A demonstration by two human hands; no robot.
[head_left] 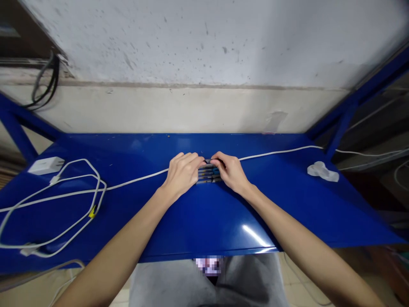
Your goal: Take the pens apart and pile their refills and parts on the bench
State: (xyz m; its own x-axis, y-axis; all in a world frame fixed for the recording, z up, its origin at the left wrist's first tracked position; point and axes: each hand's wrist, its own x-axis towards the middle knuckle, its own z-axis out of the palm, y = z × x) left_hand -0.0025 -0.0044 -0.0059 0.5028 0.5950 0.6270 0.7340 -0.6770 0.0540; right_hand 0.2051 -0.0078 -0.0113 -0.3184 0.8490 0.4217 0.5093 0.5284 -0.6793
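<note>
Several slim, pen-like items (207, 175) lie side by side across the blue shelf, dark with blue, white and yellowish parts. My left hand (185, 172) covers their left ends, and its thumb and fingers are closed at the far edge of the row. From the other side my right hand (230, 170) pinches at that same far edge, close to the left fingertips. A dark grey slim item (208, 161) shows between the two sets of fingertips. My fingers hide most of it, so its exact kind is unclear.
A white cable (137, 181) crosses the blue shelf (204, 217) behind my hands. At the left are a white power adapter (46, 166) and a looped white cable (92, 175) with a yellow tag (92, 212). Crumpled white tissue (322, 171) lies at the right. A wall (204, 108) stands behind.
</note>
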